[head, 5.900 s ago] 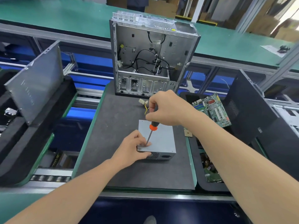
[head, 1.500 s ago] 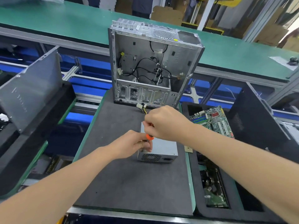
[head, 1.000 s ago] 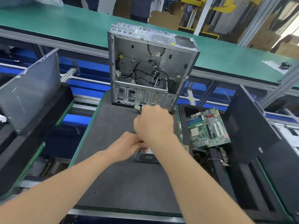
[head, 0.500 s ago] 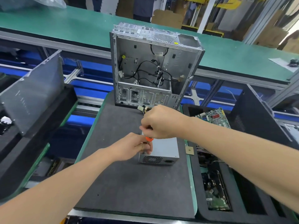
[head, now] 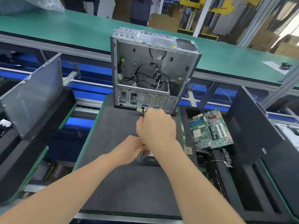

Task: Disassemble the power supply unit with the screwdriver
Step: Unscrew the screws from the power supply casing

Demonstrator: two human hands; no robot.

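The left hand (head: 129, 150) gripped the near left edge of the PSU (head: 148, 160), fingers curled over its top. The PSU lay flat on the mat (head: 113, 126), mostly hidden beneath both hands. Just above the left hand, the right hand (head: 156, 126) was balled in a tight fist; whether it clasped the screwdriver could not be told. Plugs (head: 141, 109) poked out just beyond its knuckles. The case (head: 153, 70) stood farther beyond, and the board (head: 210, 128) lay to the fist's right.

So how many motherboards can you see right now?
1: the motherboard lies tilted in the black tray, right of the mat. The dark parts below it may hide more boards.
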